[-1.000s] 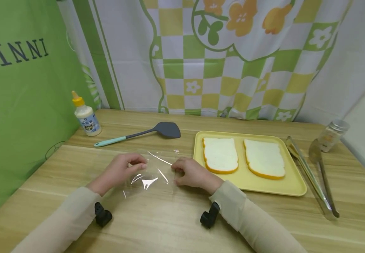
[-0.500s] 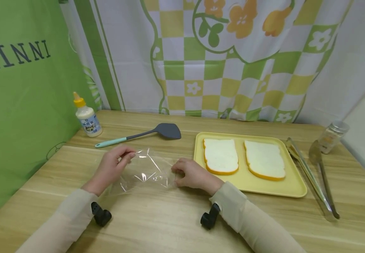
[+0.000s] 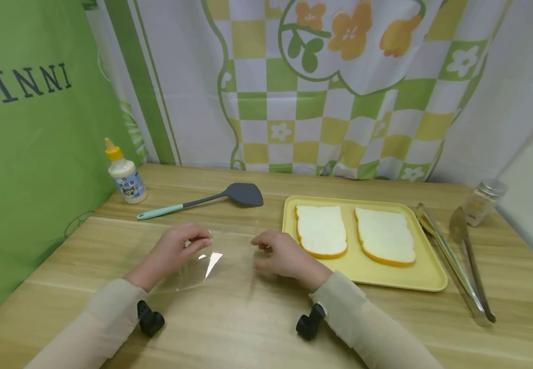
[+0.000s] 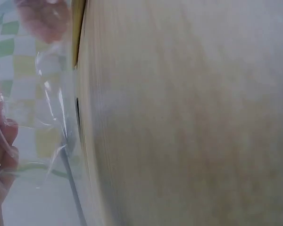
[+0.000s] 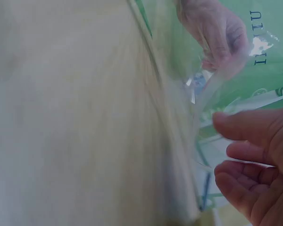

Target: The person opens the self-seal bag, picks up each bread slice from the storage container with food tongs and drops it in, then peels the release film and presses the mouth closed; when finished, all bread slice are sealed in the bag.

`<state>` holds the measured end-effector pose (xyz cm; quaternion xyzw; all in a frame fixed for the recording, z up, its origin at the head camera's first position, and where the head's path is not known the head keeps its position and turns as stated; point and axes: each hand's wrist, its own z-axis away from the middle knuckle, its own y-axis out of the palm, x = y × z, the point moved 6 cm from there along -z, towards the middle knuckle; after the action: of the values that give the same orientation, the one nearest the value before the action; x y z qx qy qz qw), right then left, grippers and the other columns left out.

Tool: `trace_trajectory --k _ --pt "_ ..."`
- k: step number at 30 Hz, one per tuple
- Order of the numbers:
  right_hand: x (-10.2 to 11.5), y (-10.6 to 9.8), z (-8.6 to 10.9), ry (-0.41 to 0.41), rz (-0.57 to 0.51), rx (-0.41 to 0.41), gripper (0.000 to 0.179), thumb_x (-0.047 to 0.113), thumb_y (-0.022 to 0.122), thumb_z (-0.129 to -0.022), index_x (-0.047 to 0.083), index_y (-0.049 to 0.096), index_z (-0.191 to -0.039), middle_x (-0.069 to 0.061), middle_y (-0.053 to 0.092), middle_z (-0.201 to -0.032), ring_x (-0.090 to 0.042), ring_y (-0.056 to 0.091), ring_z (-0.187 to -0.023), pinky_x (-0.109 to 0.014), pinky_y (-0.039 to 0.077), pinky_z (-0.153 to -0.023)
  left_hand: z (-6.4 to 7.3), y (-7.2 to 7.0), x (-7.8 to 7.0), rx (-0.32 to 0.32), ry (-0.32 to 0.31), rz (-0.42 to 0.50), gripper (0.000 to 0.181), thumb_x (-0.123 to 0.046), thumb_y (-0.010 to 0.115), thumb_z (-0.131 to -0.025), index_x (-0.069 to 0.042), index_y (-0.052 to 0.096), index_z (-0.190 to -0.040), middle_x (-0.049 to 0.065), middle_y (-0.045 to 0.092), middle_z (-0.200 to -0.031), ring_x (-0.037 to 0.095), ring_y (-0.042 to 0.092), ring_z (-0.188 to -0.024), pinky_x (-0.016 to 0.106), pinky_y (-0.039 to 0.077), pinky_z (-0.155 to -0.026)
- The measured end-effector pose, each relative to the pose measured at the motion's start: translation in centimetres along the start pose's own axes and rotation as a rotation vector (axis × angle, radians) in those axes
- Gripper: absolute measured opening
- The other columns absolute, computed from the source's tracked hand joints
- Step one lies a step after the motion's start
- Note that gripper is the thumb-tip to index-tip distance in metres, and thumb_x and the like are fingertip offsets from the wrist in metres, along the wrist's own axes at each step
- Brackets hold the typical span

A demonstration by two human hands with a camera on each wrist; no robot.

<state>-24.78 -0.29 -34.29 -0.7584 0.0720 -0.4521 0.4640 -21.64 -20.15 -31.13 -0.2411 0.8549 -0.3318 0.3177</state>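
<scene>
A clear, shiny plastic bag point(image 3: 213, 264) is spread between the two hands, just above the wooden table. My left hand point(image 3: 174, 252) pinches it between thumb and fingers at its left part. On the right side, my right hand point(image 3: 287, 259) is by the bag's edge; in the right wrist view its thumb and fingers point(image 5: 238, 186) stand apart, with nothing gripped between them. The left wrist view has the left hand point(image 4: 2, 150) partly behind the see-through film. Where exactly the bag's edges run is hard to make out.
Right of the hands lies a yellow tray point(image 3: 340, 274) with two bread slices point(image 3: 322, 230). Behind is a spatula point(image 3: 243, 195), and a squeeze bottle point(image 3: 127, 179) stands back left. Metal tongs point(image 3: 451, 261), a metal utensil point(image 3: 471, 266) and a glass jar point(image 3: 483, 202) are at far right.
The left hand moved back and left, lifting the plastic, then came forward and right again. The right hand's thumb and fingers have parted a little at the bag's edge.
</scene>
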Motion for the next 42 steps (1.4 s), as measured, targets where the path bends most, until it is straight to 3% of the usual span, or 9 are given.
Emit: trace_trajectory --k 8,14,27,36,42 --pt "-0.8 -5.3 3.0 0.017 -0.067 -0.142 0.043 0.013 0.07 -0.082 -0.003 0.057 -0.12 -0.017 0.06 -0.115 -0.029 0.06 -0.102 -0.036 0.05 -0.089 -0.3 0.7 0.1 0.022 0.008 0.015 0.008 0.0 0.071 -0.077 -0.005 0.068 -0.081 -0.004 0.062 -0.075 0.002 0.049 -0.066 0.02 0.045 -0.057" --pt "-4.1 -8.9 6.8 0.161 -0.083 -0.223 0.044 0.016 0.068 -0.084 -0.003 0.055 -0.122 -0.02 0.057 -0.12 -0.034 0.058 -0.106 -0.042 0.048 -0.09 -0.5 0.9 0.2 0.035 0.0 0.022 0.007 -0.001 0.072 -0.077 -0.006 0.068 -0.081 -0.005 0.061 -0.074 0.002 0.049 -0.067 0.021 0.045 -0.058" --pt "-10.3 -16.1 16.4 0.415 0.155 -0.329 0.056 0.033 0.061 -0.09 -0.004 0.048 -0.129 -0.028 0.052 -0.124 -0.045 0.054 -0.108 -0.05 0.048 -0.084 -0.2 1.4 0.7 0.038 -0.02 0.027 0.008 -0.001 0.072 -0.077 -0.007 0.068 -0.082 -0.008 0.059 -0.073 0.001 0.048 -0.067 0.021 0.045 -0.059" --pt "-15.0 -18.9 22.7 0.615 0.241 -0.393 0.066 0.037 0.054 -0.092 -0.01 0.035 -0.135 -0.041 0.037 -0.128 -0.06 0.042 -0.104 -0.063 0.039 -0.078 0.0 0.9 0.9 0.034 -0.04 0.005 0.008 -0.002 0.07 -0.079 -0.01 0.069 -0.082 -0.009 0.061 -0.075 0.001 0.048 -0.067 0.02 0.044 -0.058" --pt "-16.6 -19.1 24.8 0.684 0.244 -0.383 0.074 0.039 0.054 -0.091 -0.013 0.027 -0.137 -0.045 0.034 -0.126 -0.062 0.039 -0.105 -0.065 0.038 -0.078 0.2 0.8 1.1 0.04 -0.061 0.001 0.005 -0.004 0.07 -0.08 -0.008 0.069 -0.083 -0.01 0.06 -0.074 0.001 0.048 -0.066 0.02 0.044 -0.056"
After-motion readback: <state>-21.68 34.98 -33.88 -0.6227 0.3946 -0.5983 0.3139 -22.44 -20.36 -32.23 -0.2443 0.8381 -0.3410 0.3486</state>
